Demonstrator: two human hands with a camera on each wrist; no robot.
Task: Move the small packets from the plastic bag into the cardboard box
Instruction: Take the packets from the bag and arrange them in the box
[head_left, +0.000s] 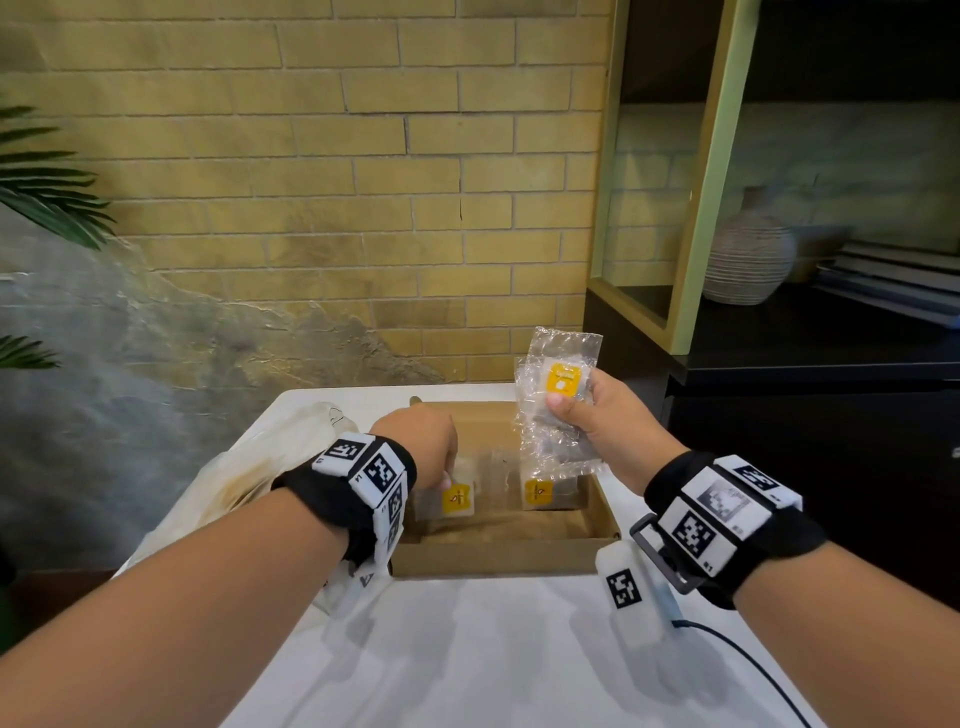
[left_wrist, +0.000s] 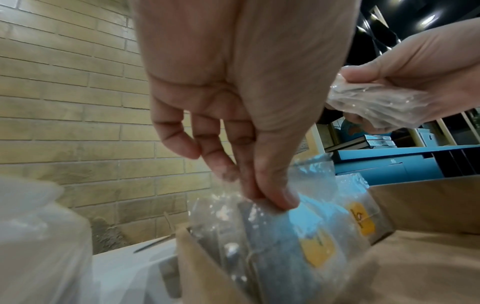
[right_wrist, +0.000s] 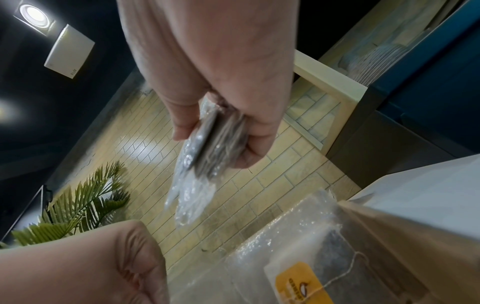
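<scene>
Left hand (head_left: 423, 441) lowered, fingertips (left_wrist: 280, 197) pinching; right hand (head_left: 602, 421) raised, fingers curled gripping.

head above, wrist views close below

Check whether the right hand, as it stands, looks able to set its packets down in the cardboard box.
Probably yes. The right hand holds a bunch of packets right above the open cardboard box. The box has no lid over it, and the left hand works at its left side, leaving the right side free.
</scene>
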